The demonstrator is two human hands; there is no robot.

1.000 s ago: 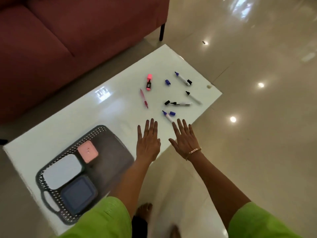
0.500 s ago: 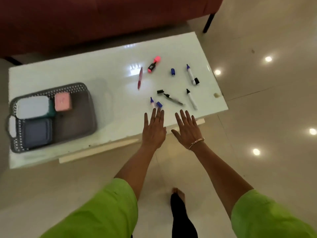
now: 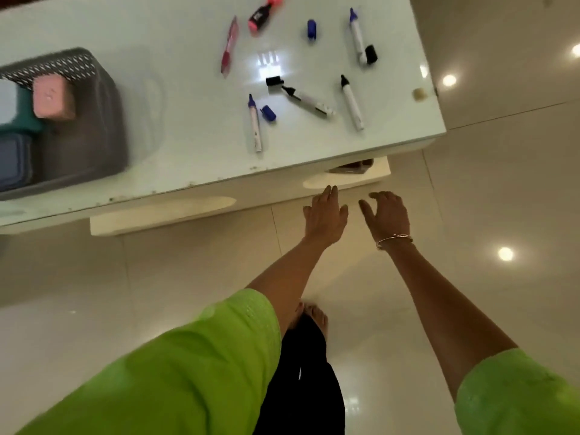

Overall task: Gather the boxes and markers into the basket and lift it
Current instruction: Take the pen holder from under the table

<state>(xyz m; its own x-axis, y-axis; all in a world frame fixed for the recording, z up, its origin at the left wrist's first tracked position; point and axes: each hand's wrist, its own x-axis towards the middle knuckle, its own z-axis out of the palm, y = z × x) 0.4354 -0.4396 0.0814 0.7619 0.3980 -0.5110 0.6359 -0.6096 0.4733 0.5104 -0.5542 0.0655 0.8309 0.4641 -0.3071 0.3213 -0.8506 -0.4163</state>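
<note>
The left hand point(image 3: 324, 218) and right hand point(image 3: 388, 215), loosely spread and empty, have dropped back off the bench point(image 3: 175, 127) edge, leaving its markers point(image 3: 255, 127) ungathered.

head: single view | steep downward | above table point(image 3: 188, 136) near edge, floor

A glossy white desk point(image 3: 175, 127) bears a grey perforated basket point(image 3: 62, 62) at its left edge; to the right lie four uncapped markers point(image 3: 255, 124), loose blue and black caps point(image 3: 269, 113) among them; farther off, a pink pen point(image 3: 228, 47) and pink highlighter point(image 3: 262, 14).
</note>
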